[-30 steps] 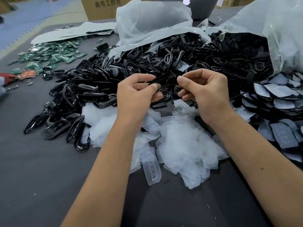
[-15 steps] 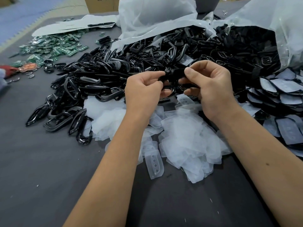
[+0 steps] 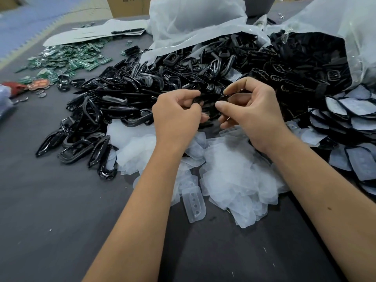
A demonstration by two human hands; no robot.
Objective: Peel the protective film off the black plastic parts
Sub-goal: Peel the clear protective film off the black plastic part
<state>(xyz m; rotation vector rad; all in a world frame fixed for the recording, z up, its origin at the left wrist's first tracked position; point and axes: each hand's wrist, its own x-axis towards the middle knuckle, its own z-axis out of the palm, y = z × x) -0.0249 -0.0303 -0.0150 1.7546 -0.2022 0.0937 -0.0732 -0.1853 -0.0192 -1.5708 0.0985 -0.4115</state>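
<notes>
My left hand [image 3: 177,117] and my right hand [image 3: 252,112] hold one small black plastic part [image 3: 209,100] between them above the table. The left thumb and fingers pinch its left end. The right thumb and forefinger pinch at its right end, where a thin clear film [image 3: 237,96] seems to lift; the detail is blurred. Beneath my hands lies a heap of peeled translucent films [image 3: 230,174]. A big pile of black frame parts [image 3: 126,102] spreads left and behind. Film-covered black parts [image 3: 350,119] are stacked at the right.
Two open plastic bags [image 3: 193,23] of black parts lie at the back. Green circuit boards [image 3: 69,58] are scattered at the far left, with coin cells [image 3: 40,93] beside them. A cardboard box [image 3: 128,5] stands behind. The dark table surface [image 3: 61,220] stretches toward me.
My hands have shifted slightly with the part. My right fingers have moved from gripping the part to pinching at its right end, and the thumb now sits lower.
</notes>
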